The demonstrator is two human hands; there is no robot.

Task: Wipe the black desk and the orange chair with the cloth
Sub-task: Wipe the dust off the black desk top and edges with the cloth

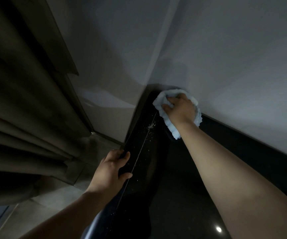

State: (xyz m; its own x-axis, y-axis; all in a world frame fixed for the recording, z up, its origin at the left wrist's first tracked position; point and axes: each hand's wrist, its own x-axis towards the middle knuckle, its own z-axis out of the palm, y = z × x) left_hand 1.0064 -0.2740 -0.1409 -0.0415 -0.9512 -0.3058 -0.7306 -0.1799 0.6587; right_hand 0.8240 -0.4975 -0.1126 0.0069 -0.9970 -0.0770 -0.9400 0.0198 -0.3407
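A person leans over a black desk [182,183] in a dim room, both bare arms reaching forward from the six o'clock edge of the view. The right hand [179,109], at about one o'clock from centre, grips a bunched pale cloth [172,128], its fingers curled into the fabric, and presses it onto the desk's far corner, where the glossy top meets the grey wall [225,57]. The cloth spills out from under the hand on the wall side and trails toward the wrist. The left hand [111,169], at about seven o'clock from centre, holds the desk's left edge, thumb lying on top and fingers wrapped over the rim, with their tips hidden below it. Between the two hands a thin pale line [144,144] runs along the desktop from the cloth toward the near edge, with light specks [150,125] scattered beside it. A small bright reflection [218,229] shines on the surface at five o'clock. Heavy brown curtains [23,104] hang in folds at nine o'clock, well apart from the desk, with grey floor [56,199] showing below them. The orange chair is out of view.
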